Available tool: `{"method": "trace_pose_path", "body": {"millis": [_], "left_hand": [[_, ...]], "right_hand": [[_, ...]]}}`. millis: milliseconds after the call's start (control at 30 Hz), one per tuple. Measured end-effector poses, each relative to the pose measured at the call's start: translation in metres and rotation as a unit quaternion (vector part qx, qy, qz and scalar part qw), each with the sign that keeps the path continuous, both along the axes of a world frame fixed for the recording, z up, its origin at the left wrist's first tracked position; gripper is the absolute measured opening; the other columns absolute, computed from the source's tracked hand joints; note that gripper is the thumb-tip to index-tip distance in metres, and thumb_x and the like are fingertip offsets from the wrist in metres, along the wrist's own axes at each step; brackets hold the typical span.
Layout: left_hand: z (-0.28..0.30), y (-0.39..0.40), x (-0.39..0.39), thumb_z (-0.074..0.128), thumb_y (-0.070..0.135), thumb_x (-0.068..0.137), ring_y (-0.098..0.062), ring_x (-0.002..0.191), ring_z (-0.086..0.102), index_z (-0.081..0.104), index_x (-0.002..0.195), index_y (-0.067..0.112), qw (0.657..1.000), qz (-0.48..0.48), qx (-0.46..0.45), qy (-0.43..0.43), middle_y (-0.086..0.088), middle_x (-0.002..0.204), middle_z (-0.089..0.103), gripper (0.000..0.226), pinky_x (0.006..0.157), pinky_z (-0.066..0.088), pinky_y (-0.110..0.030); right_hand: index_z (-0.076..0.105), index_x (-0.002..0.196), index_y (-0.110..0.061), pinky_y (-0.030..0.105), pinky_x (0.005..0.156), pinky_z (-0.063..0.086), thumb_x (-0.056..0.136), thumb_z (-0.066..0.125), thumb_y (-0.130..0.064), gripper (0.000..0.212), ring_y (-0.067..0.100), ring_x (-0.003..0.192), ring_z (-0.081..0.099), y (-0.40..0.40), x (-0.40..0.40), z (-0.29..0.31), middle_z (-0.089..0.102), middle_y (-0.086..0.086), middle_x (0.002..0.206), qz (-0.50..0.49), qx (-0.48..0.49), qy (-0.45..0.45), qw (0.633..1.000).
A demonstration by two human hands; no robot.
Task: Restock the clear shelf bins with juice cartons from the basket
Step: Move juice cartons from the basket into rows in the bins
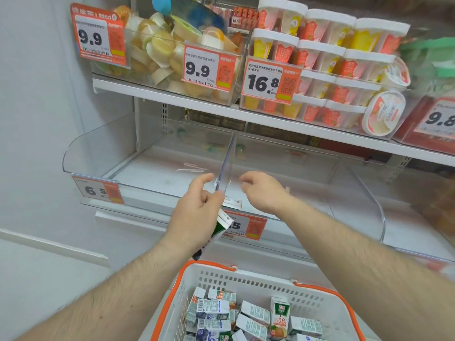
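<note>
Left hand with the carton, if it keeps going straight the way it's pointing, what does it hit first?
Probably the clear divider between the two bins: the left hand, gripping a juice carton, points up and forward almost at its front edge. Depth is unclear, so it may slip just left into the left bin.

The left hand (197, 210) covers most of its carton (216, 232). The basket (307, 299) is cut off below. Packages at far right (438, 207) are blurred.

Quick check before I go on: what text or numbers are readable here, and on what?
"9.9": top-left price tag
"9.9": jelly bin tag
"16.8": pudding cup bin tag
"9.8": far-right tag, cut off
"6.5": lower-left bin tag, partly blurred
"100%": upright carton in basket
Chinese print, barcodes: too small to read.
</note>
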State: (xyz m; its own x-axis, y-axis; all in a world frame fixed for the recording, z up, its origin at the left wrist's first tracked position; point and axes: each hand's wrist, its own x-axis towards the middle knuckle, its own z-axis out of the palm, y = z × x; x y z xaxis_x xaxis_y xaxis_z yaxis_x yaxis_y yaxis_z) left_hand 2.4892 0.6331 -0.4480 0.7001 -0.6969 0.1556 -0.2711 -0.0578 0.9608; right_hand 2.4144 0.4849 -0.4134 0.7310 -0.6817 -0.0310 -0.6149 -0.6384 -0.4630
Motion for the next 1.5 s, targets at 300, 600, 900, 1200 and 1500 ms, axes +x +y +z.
{"method": "trace_pose_path", "body": {"millis": [300,600,900,1200,1500], "left_hand": [[0.005,-0.011,-0.025,0.023,0.038,0.105,-0.011,0.066,0.059,0.055,0.106,0.038,0.982,-0.038,-0.101,0.153,0.004,0.080,0.063,0.032,0.061,0.046,-0.026],[-0.017,-0.032,-0.050,0.065,0.050,0.074,-0.021,0.102,0.065,0.054,0.116,0.031,0.963,-0.244,-0.086,0.080,0.008,0.101,0.068,0.047,0.079,0.052,-0.030],[-0.023,-0.057,-0.120,0.081,0.013,0.075,0.008,0.085,0.060,0.060,0.111,0.041,0.946,-0.235,-0.066,-0.214,0.024,0.094,0.067,0.051,0.071,0.043,-0.008],[-0.037,-0.126,-0.194,0.062,0.033,0.082,-0.018,0.136,0.037,0.042,0.144,0.021,0.912,-0.163,-0.014,-0.377,0.002,0.147,0.044,0.067,0.111,0.019,-0.030],[-0.070,-0.142,-0.219,0.075,0.019,0.065,-0.031,0.135,0.044,0.068,0.117,0.028,0.856,-0.151,0.064,-0.490,-0.002,0.139,0.055,0.054,0.113,0.002,-0.046]], "right_hand": [[0.060,0.098,-0.036,0.021,0.059,0.045,0.071,0.062,-0.014,0.036,0.008,0.061,0.052,0.082,-0.086,-0.015,0.064,-0.010,0.090,0.005,0.183,-0.274,0.944],[0.065,0.093,-0.031,0.044,0.067,0.057,0.075,0.076,-0.022,0.024,0.030,0.076,0.067,0.067,-0.145,-0.019,0.069,-0.002,0.091,-0.049,0.178,-0.301,0.935],[0.065,0.094,-0.028,0.030,0.067,0.052,0.070,0.072,-0.050,0.034,0.009,0.076,0.064,0.034,-0.200,-0.011,0.069,-0.007,0.087,-0.103,0.134,-0.291,0.942],[0.060,0.080,-0.020,0.032,0.064,0.040,0.089,0.055,-0.032,0.015,0.015,0.075,0.052,-0.033,-0.274,0.031,0.062,0.001,0.082,-0.282,-0.207,-0.338,0.874],[0.040,0.067,-0.019,0.030,0.062,0.028,0.089,0.058,-0.031,0.031,0.024,0.074,0.041,-0.109,-0.276,-0.028,0.042,0.004,0.083,-0.254,-0.123,-0.107,0.953]]}}
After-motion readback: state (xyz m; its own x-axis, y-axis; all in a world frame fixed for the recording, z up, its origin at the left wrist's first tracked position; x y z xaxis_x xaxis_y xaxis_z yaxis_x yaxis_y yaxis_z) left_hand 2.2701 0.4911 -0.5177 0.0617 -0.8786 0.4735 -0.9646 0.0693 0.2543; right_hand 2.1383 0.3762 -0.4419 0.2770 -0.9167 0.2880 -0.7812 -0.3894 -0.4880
